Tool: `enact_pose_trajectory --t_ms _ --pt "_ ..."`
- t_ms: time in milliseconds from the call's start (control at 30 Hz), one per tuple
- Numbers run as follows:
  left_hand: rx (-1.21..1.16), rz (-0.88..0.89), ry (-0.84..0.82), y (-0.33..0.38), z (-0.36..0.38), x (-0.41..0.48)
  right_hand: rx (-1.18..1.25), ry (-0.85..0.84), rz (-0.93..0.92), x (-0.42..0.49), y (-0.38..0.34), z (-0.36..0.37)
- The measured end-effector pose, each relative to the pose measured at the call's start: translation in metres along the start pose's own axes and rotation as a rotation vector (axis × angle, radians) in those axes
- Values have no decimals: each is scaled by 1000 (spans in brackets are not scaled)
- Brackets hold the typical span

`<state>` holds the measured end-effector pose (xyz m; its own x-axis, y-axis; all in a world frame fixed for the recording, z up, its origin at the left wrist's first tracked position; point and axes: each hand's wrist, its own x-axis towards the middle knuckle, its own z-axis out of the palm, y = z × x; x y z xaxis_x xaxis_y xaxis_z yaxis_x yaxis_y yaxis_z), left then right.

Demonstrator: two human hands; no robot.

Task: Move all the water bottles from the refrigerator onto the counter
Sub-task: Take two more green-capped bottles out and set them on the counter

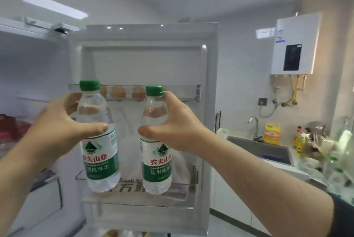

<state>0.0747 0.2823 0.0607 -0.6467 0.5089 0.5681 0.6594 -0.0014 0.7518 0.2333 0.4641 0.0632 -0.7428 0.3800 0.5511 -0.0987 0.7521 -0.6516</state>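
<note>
Nearest the camera, the person's two bare forearms reach forward and up. The left hand (63, 122) is wrapped around the upper body of one water bottle (99, 137), thumb across the front just above the label; the right hand (172, 123) is clamped the same way on the shoulder of a second water bottle (156, 141), its fingers curling up toward the green cap. Both bottles hang upright and side by side between the hands, a clear gap separating them, and both look full to the neck.

Full bottles of this kind should feel moderately heavy for one hand, and the thin clear plastic will give a little under a squeeze. If chilled, the walls may be damp and slippery, so the ribbed section above the label, where the hands now sit, is a sound place to hold.

Just behind the bottles stands the open refrigerator door (145, 60). Its lower door bin (191, 185), below the hands, holds what appears to be a white plastic bag, though blur makes this uncertain. Level with the fingertips, the upper door rack carries a row of brown eggs (118, 92).

Farther off, right of the right hand, the tabletop (287, 168) runs past a steel sink (260, 148), with a yellow detergent jug (272, 134) behind the sink.
</note>
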Motion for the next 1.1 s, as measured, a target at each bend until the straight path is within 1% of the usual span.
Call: enact_pose_trajectory --t_ms 133,233,367,667,900,1100 --pt "-74 75 -122 46 61 -6 -63 81 29 -37 17 -68" --pt "-158 105 -195 81 120 -13 -103 163 65 -74 36 -130" --pt "-229 144 -295 127 200 -29 -174 216 123 -125 55 -212" --pt "-383 254 -505 240 371 -84 -368 394 201 -246 85 -372" --pt "-475 311 -666 307 497 -114 -511 501 349 -326 107 -464" --pt "-542 324 -786 327 587 -119 -555 591 467 -354 145 -512"
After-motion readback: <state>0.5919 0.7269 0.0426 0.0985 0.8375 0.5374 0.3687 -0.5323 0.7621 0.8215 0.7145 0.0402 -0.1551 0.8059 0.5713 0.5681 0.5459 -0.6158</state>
